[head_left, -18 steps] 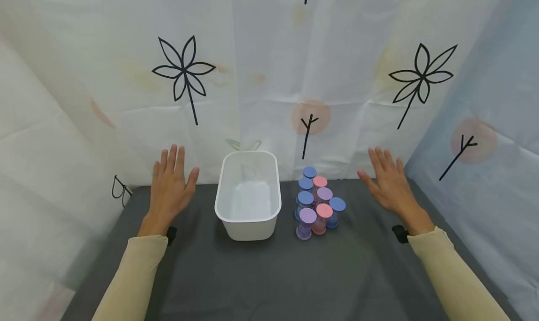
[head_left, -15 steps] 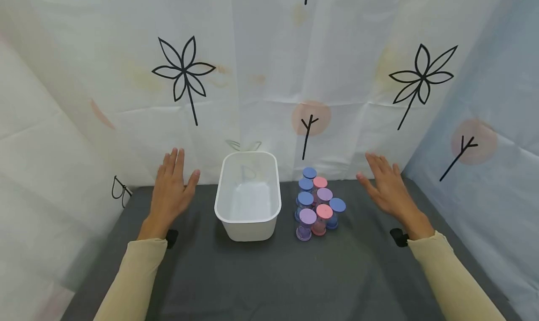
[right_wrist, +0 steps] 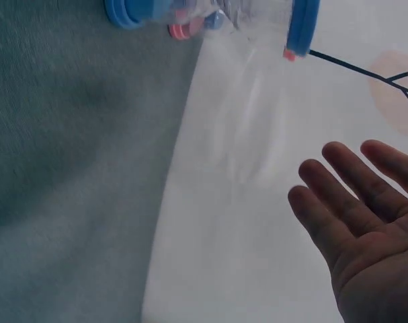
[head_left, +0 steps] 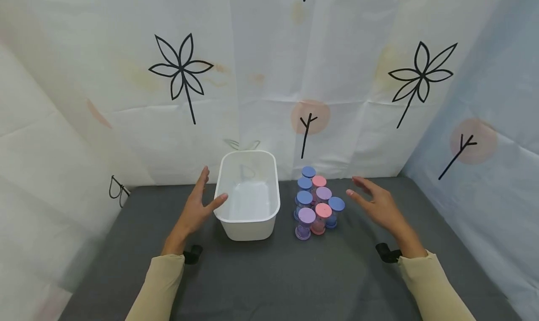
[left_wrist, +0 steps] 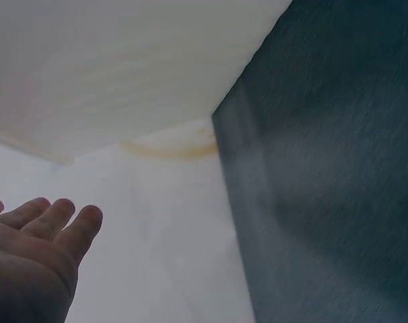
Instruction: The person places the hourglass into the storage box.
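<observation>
A white plastic tub [head_left: 248,229] stands on the grey table, its inside bare. To its right is a tight cluster of small sand timers with clear bodies and coloured ends, among them a purple one [head_left: 306,216], a pink one [head_left: 323,211] and a blue one [head_left: 336,204]. My left hand [head_left: 194,212] is at the tub's left side, fingers spread, its thumb overlapping the rim in the head view. My right hand [head_left: 381,209] is held to the right of the timers, thumb and fingers apart and pointing toward them. Both hands hold nothing.
A pale cloth wall [head_left: 261,77] printed with flowers and twigs rises right behind the tub and timers. Cloth side walls flank the grey table [head_left: 269,283] on the left and right. Dark wrist cameras [head_left: 193,254] sit below both hands.
Both hands have moved inward and down from beside the back wall, the left toward the tub, the right toward the timers. The thumbs now stand wider from the fingers. Tub and timers are unmoved.
</observation>
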A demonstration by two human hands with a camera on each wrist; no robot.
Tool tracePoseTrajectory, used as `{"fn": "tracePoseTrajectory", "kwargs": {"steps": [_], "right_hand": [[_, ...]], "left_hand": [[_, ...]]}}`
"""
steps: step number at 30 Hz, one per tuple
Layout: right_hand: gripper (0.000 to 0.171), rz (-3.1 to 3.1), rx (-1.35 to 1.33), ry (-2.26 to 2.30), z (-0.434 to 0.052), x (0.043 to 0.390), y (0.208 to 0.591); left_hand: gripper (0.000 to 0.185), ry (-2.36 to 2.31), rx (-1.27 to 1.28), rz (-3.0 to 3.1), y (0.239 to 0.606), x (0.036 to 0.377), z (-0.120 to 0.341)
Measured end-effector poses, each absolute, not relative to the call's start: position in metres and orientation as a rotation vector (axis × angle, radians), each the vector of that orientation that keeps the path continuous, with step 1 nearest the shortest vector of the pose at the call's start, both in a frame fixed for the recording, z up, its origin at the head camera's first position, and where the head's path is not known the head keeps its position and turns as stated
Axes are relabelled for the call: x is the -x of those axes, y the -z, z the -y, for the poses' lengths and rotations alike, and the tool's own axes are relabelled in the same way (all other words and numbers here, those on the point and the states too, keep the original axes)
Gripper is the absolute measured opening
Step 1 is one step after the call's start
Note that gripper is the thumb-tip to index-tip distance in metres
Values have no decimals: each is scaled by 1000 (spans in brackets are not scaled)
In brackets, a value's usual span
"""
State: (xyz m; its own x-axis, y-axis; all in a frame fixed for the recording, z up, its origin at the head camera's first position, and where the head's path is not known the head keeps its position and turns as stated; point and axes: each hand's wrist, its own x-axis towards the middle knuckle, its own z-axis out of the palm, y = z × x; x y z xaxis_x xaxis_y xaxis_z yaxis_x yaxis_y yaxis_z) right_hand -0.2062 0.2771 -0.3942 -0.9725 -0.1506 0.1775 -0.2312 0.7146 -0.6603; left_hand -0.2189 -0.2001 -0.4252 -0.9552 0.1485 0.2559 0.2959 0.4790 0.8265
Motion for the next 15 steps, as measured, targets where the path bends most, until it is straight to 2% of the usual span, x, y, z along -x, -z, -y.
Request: {"fn": "tracePoseTrajectory", "kwargs": {"steps": [6, 11, 15], "right_hand": [[66, 2790, -323, -1223, -272, 199, 408], [67, 2780, -371, -1328, -265, 196, 418], [67, 2750, -416, -1386, -261, 197, 426]], "left_hand": [[113, 1713, 523, 2486, 442, 218, 186], [119, 1803, 688, 2356, 445, 222, 179], [122, 1773, 654, 2393, 445, 220, 179]]}}
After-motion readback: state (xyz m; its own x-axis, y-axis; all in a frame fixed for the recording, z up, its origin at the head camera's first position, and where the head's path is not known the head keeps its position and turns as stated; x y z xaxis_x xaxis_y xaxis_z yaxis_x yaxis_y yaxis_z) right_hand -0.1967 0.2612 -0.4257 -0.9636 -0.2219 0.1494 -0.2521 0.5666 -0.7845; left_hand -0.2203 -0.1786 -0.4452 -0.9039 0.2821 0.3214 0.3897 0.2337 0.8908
